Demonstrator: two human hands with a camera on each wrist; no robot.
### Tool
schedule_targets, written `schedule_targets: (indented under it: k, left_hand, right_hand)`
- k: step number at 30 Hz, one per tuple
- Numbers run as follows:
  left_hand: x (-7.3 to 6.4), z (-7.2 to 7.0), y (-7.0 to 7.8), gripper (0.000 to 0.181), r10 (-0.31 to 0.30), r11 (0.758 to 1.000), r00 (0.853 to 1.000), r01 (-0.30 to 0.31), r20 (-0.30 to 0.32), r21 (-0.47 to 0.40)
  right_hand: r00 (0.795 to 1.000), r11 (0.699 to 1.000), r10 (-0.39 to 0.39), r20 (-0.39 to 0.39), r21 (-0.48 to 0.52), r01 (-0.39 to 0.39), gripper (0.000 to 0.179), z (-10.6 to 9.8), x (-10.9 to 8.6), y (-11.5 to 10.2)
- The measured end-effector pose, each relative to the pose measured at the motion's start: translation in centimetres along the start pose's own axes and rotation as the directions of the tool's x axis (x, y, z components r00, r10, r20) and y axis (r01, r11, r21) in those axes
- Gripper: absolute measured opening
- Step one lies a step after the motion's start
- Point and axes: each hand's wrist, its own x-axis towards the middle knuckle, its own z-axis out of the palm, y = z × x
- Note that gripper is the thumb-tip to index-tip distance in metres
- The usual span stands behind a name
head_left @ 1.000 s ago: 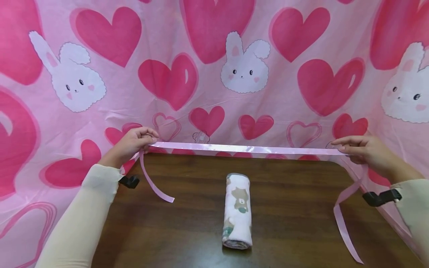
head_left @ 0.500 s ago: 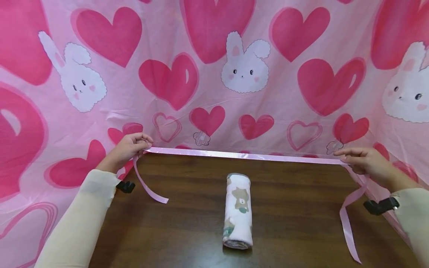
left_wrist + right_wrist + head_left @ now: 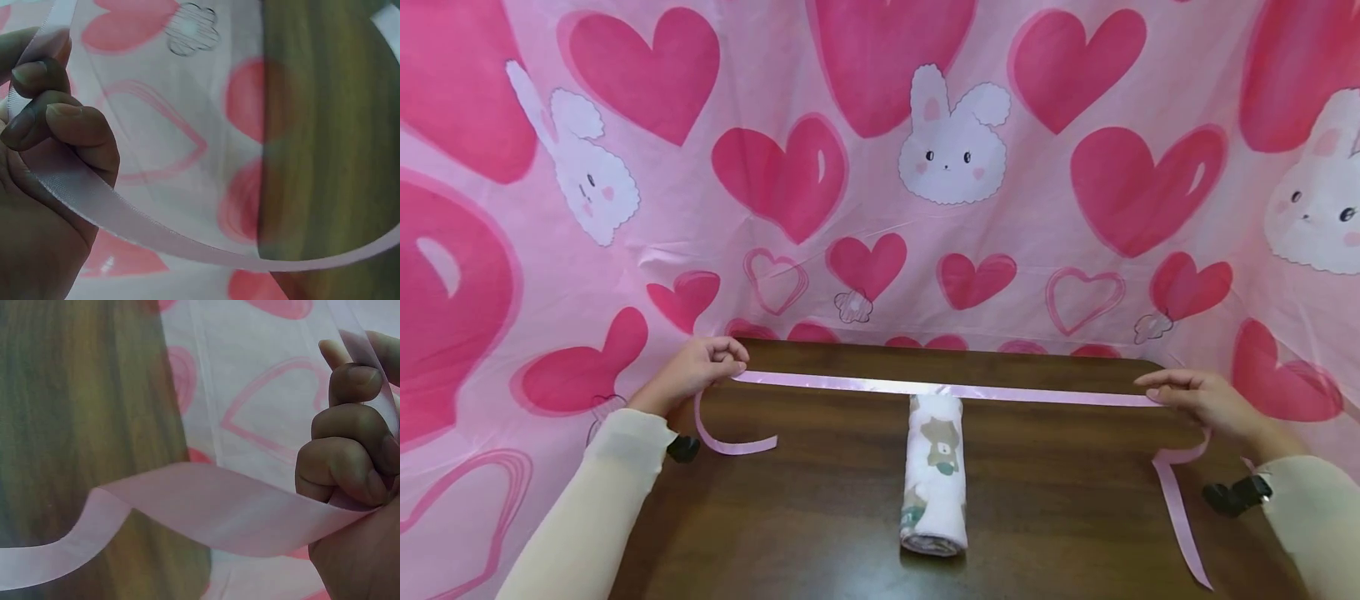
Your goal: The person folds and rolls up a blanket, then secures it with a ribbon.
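Note:
A pink satin ribbon [image 3: 842,383] is stretched almost straight between my two hands, crossing the far end of a rolled towel [image 3: 936,475] printed with bears. Whether it touches the towel I cannot tell. My left hand [image 3: 703,371] pinches the ribbon at the left, and a loose tail curls down from it. At the right, my right hand [image 3: 1202,404] pinches it too, its tail hanging in a twist toward the table. In the left wrist view curled fingers [image 3: 81,125] hold the ribbon; the right wrist view shows curled fingers [image 3: 340,462] around it likewise.
The towel lies lengthwise on a dark wooden table [image 3: 820,517]. Pink cloth [image 3: 880,208] with hearts and rabbits hangs behind the table and along both sides. A black wrist mount [image 3: 1236,496] sits by the right sleeve, another [image 3: 682,448] by the left.
Both hands have come down and nearer with the taut ribbon, from beyond the table's far edge to across the towel's far end. The towel has stayed in place.

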Motion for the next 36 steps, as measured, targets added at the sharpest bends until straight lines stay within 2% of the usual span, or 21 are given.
schedule_targets:
  k: [3, 7, 9, 14, 15, 18, 22, 24, 27, 32, 36]
  left_hand:
    - [-0.2, 0.3, -0.8, 0.016, 0.003, 1.000, 1.000, -0.003, 0.009, 0.000]
    - [-0.4, 0.5, -1.8, 0.018, -0.026, 1.000, 0.999, 0.026, 0.027, 0.006]
    - [-0.4, 0.7, -2.1, 0.020, -0.030, 1.000, 0.999, 0.030, 0.036, 0.006]
    - [-0.6, 1.1, -2.8, 0.017, -0.022, 1.000, 0.998, 0.021, 0.066, 0.014]
    - [-0.7, 1.2, -2.9, 0.017, -0.025, 0.999, 0.997, 0.024, 0.070, 0.026]
    - [-0.8, 1.4, -3.4, 0.019, -0.058, 0.997, 0.996, 0.054, 0.074, 0.059]
    - [-0.9, 1.9, -4.1, 0.022, -0.084, 0.995, 0.993, 0.078, 0.087, 0.066]
    - [-1.0, 2.2, -4.4, 0.020, -0.090, 0.995, 0.992, 0.085, 0.088, 0.057]
    - [-1.2, 2.5, -4.9, 0.019, -0.098, 0.995, 0.991, 0.095, 0.094, 0.038]
    - [-1.6, 2.9, -5.7, 0.025, -0.113, 0.994, 0.987, 0.113, 0.110, 0.013]
    - [-1.8, 3.2, -6.1, 0.024, -0.124, 0.992, 0.986, 0.125, 0.111, 0.003]
  right_hand:
    - [0.999, 0.997, -0.044, -0.024, -0.058, 0.042, 0.023, 0.2, 0.1, 0.9]
    - [1.000, 0.996, 0.007, -0.021, -0.088, -0.009, 0.028, 0.4, -0.1, 2.0]
    - [0.999, 0.997, 0.048, -0.014, -0.061, -0.049, 0.026, 0.7, -0.3, 2.4]
    - [0.997, 0.996, 0.075, 0.007, 0.038, -0.075, 0.023, 1.6, -0.7, 3.7]
    - [0.998, 0.997, 0.067, 0.008, 0.031, -0.068, 0.024, 1.8, -0.8, 4.0]
    - [0.991, 0.988, 0.131, 0.042, 0.076, -0.134, 0.034, 2.4, -0.9, 4.6]
    - [0.987, 0.984, 0.151, 0.049, 0.090, -0.155, 0.039, 3.1, -1.0, 5.3]
    - [0.994, 0.990, 0.110, 0.029, 0.080, -0.112, 0.037, 3.5, -0.9, 5.7]
    - [0.996, 0.990, 0.072, 0.048, 0.116, -0.078, 0.033, 4.0, -1.0, 6.2]
    - [0.993, 0.984, 0.078, 0.090, 0.156, -0.091, 0.026, 4.4, -0.9, 7.0]
    - [0.988, 0.978, 0.103, 0.118, 0.172, -0.122, 0.031, 4.6, -0.8, 7.6]
